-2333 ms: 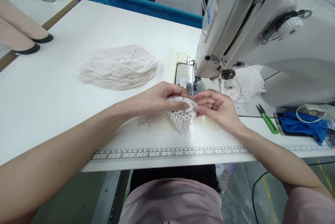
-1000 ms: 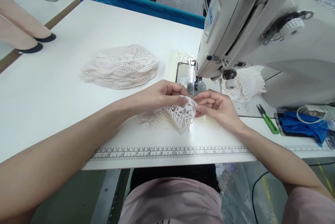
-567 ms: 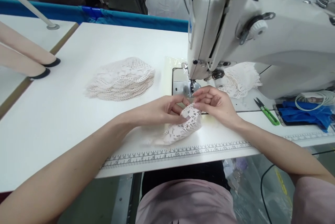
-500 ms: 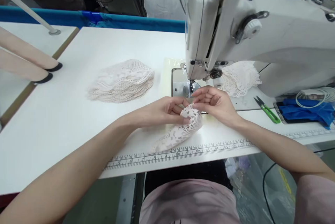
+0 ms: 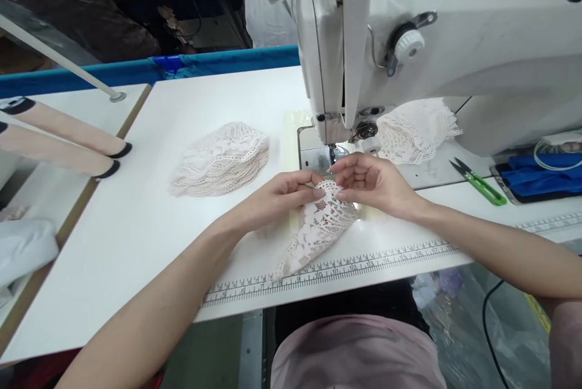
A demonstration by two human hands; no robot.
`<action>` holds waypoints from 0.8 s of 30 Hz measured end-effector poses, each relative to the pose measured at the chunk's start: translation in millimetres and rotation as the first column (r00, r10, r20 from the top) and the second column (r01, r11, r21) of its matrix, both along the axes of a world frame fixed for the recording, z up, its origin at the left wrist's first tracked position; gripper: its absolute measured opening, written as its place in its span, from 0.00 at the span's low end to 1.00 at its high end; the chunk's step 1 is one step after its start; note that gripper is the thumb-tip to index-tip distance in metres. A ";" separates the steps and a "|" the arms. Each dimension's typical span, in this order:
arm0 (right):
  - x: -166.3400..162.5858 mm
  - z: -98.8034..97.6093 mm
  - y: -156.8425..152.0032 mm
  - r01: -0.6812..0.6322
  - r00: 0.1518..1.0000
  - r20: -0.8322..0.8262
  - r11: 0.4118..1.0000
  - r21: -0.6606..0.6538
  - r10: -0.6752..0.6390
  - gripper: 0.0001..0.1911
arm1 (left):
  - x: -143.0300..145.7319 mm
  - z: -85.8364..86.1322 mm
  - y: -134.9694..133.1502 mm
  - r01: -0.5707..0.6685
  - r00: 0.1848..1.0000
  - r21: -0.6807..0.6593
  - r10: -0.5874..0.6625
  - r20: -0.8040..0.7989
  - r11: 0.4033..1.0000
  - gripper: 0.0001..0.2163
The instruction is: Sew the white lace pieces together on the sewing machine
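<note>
A white lace piece [image 5: 318, 231] lies in front of the sewing machine's needle, its pointed lower end reaching the ruler strip. My left hand [image 5: 295, 192] pinches its upper left edge between thumb and fingers. On the upper right edge, my right hand [image 5: 373, 186] is closed on the same lace, thumb against bent fingers. Just beyond the fingertips are the presser foot [image 5: 333, 151] and the metal needle plate [image 5: 313, 156]. A stack of lace pieces [image 5: 222, 162] rests to the left, and another lace pile [image 5: 416, 131] sits behind the needle area on the right.
The sewing machine [image 5: 436, 43] fills the upper right. Green thread snips [image 5: 479, 182] lie right of my right hand, near a blue cloth [image 5: 545, 177]. A ruler strip [image 5: 354, 268] runs along the front edge. Two skin-toned, dark-tipped posts [image 5: 77, 134] stretch in from the left.
The lace between my hands has turned flatter and spread wider, its upper edge now held by both hands. My left thumb has moved up to that edge. The camera view has shifted.
</note>
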State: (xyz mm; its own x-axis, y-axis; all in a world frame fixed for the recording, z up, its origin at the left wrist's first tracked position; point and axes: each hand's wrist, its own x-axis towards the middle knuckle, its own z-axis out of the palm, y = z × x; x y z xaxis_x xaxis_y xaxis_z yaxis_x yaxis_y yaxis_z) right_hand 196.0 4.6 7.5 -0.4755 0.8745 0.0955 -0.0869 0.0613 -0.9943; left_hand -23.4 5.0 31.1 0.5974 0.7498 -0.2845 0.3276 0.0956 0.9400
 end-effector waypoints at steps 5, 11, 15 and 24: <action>0.3 -0.5 0.1 0.005 1.000 -0.020 1.000 -0.008 -0.006 0.17 | -1.8 1.4 2.4 -0.009 0.999 -0.036 0.011 0.041 0.999 0.08; 2.3 -0.8 2.2 0.023 0.999 -0.048 0.999 -0.024 -0.024 0.16 | -2.8 1.3 1.4 -0.019 0.995 -0.140 0.032 0.091 0.990 0.06; 3.1 -1.6 3.4 0.037 0.998 -0.040 0.998 -0.044 -0.039 0.15 | -3.3 -1.0 1.4 -0.018 0.995 -0.156 0.033 0.090 0.988 0.06; -0.4 16.8 -0.4 0.015 0.999 -0.038 1.000 0.005 -0.015 0.11 | 9.1 12.8 -11.5 0.021 1.000 0.084 -0.021 -0.005 0.996 0.08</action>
